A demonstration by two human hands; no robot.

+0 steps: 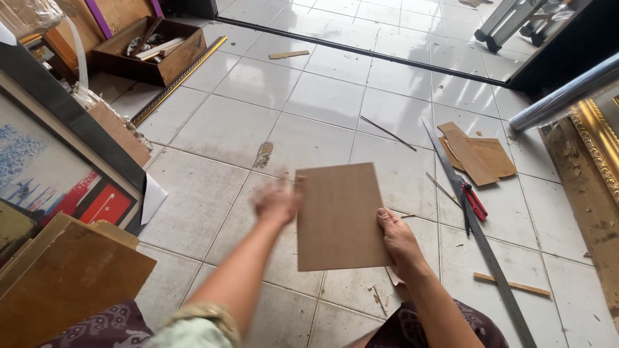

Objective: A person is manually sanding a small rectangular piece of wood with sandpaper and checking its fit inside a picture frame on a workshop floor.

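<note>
A flat rectangular brown board [338, 216] is held above the tiled floor, its face turned up toward me. My right hand [398, 238] grips its lower right edge, thumb on top. My left hand [276, 203] is blurred with motion at the board's left edge; whether it grips the board cannot be told.
A long metal ruler [480, 238] and a red utility knife [474, 202] lie on the floor to the right, by brown board offcuts [478, 156]. Stacked boards [61, 277] and a framed picture [58, 180] sit at left, with a wooden box [149, 48] of scraps far left. A gold frame [596, 154] stands right.
</note>
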